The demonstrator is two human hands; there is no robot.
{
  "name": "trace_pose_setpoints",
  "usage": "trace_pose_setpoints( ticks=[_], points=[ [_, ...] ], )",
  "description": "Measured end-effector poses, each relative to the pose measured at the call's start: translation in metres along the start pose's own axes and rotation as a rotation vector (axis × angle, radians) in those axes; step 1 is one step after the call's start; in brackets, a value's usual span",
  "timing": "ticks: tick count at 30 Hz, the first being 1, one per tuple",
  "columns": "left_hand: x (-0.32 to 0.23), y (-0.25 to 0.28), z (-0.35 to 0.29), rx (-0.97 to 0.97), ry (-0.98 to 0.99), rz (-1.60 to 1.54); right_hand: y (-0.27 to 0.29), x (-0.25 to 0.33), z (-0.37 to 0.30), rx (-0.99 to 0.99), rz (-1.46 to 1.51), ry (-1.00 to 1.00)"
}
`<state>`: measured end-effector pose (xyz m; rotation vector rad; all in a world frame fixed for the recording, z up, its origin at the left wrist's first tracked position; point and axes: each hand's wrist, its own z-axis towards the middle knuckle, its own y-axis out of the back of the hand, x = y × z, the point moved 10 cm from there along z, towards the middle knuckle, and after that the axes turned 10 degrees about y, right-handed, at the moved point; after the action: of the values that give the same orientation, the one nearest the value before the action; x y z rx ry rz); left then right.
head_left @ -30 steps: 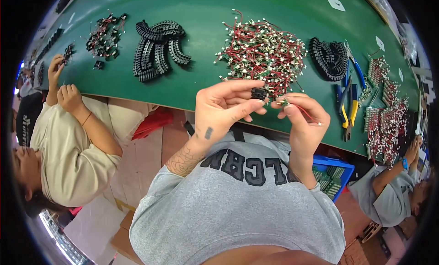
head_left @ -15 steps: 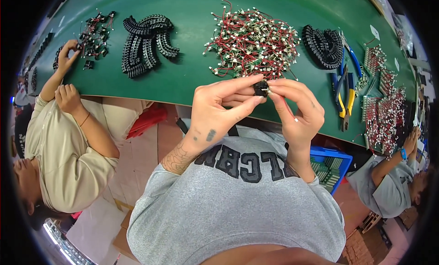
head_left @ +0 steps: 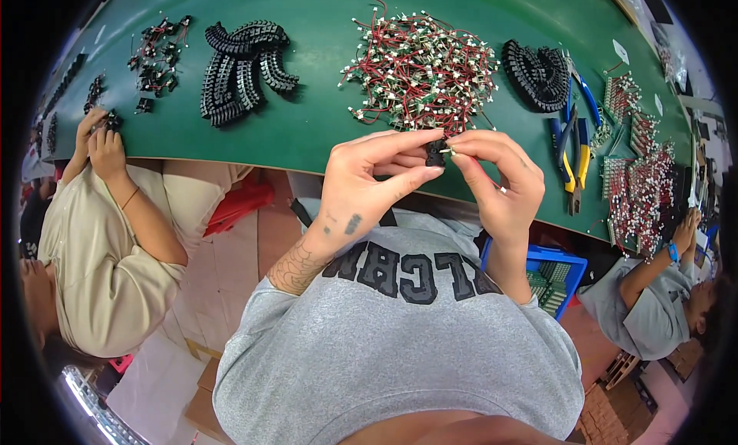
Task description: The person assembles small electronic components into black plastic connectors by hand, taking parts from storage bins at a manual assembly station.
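Over the table's near edge, my left hand pinches a small black plastic housing between thumb and fingertips. My right hand is closed on a small wired piece, its pale end touching the housing's right side. The wire is mostly hidden by my fingers; a small white connector shows against my right palm. Just beyond both hands spreads a large pile of red-and-white wired pieces with white connectors.
Black housings stand in curved rows left and in another cluster right. Pliers and blue-handled cutters lie beside wired boards. A blue bin sits below the edge. Co-workers' hands are at both sides.
My hands stay together; the black housing has turned slightly in my fingers. The co-worker on the left has drawn a hand back from the parts cluster, bringing both hands together.
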<state>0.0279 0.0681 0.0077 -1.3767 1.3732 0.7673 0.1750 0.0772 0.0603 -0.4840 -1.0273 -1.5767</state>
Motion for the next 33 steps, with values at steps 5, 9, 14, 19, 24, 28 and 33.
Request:
trace_pose_setpoints(
  ticks=[5, 9, 14, 19, 24, 28, 33],
  points=[
    [0.005, -0.005, 0.001, 0.043, -0.040, -0.113, 0.000, 0.005, -0.005, -0.030, -0.007, -0.003],
    [0.010, -0.009, 0.002, 0.049, -0.074, -0.157, 0.002, 0.007, -0.013, -0.070, -0.010, -0.014],
    [0.015, -0.011, -0.003, 0.032, -0.154, -0.032, 0.004, 0.012, -0.019, -0.042, -0.030, -0.053],
    [0.015, -0.012, -0.009, 0.026, -0.240, 0.126, -0.001, 0.017, -0.019, 0.033, -0.052, -0.077],
    [0.034, -0.026, -0.011, 0.049, -0.114, -0.054, 0.001, 0.016, -0.027, 0.071, -0.138, -0.065],
    [0.042, -0.023, -0.005, 0.090, 0.061, -0.288, -0.001, 0.018, -0.027, 0.059, -0.119, -0.073],
    [0.018, -0.001, -0.006, 0.036, 0.098, -0.325, 0.003, 0.015, -0.032, 0.041, 0.101, -0.209]
  ],
)
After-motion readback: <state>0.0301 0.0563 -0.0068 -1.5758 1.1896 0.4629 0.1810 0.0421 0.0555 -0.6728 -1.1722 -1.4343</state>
